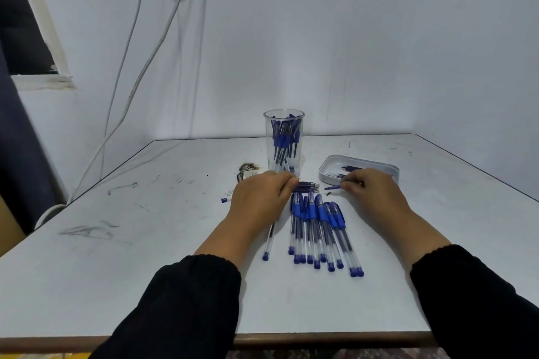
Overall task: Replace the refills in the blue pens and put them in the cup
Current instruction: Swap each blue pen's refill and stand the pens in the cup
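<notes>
Your left hand (259,198) lies knuckles up just in front of the clear cup (283,143), fingers curled, with a pen (269,242) running out from beneath the palm; whether the fingers grip it cannot be told. Your right hand (370,192), to the right of the cup, pinches a small blue pen piece (332,187) at its fingertips, beside the white tray (358,170). A row of blue pens (318,230) lies nearer you than the cup, loose refills (306,185) between them. The cup holds more pens.
</notes>
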Demonstrator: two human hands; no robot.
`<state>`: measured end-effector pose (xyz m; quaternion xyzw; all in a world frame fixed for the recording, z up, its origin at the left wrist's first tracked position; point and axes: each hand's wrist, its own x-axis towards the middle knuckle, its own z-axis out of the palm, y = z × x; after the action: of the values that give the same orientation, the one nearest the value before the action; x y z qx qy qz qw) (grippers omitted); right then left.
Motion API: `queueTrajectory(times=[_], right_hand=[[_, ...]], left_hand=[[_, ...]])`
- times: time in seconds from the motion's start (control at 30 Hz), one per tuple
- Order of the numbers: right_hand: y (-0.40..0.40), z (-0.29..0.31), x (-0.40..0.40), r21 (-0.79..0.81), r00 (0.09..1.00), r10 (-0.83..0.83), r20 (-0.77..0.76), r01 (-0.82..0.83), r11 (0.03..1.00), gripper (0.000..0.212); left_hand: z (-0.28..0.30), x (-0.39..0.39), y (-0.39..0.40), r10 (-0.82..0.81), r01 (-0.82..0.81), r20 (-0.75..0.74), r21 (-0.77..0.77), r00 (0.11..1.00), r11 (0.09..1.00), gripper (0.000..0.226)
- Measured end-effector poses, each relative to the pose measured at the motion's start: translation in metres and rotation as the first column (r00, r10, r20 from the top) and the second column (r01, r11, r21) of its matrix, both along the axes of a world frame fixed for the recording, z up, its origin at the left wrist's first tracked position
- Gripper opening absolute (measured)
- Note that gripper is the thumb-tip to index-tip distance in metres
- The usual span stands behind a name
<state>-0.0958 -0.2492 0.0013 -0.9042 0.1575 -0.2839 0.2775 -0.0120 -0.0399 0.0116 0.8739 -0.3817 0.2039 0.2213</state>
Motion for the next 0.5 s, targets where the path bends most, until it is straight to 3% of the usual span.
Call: queueTrajectory(times=[0.17, 0.5], right_hand=[[0.0011, 0.0008, 0.0001, -0.116, 0.992, -0.016, -0.123, 0.001, 0.993, 0.012], [0.0023, -0.0011, 0.0021, -0.109, 0.993, -0.012, -0.116, -0.001, 0.994, 0.011]], left_hand=[[0.0011, -0.0014, -0.001, 0.0, -0.001, -0.011, -0.009, 1.0, 1.0, 0.032], [-0.0005, -0.0007, -0.0022, -0.014, 0.011, -0.081, -0.045, 0.997, 0.999, 0.018]])
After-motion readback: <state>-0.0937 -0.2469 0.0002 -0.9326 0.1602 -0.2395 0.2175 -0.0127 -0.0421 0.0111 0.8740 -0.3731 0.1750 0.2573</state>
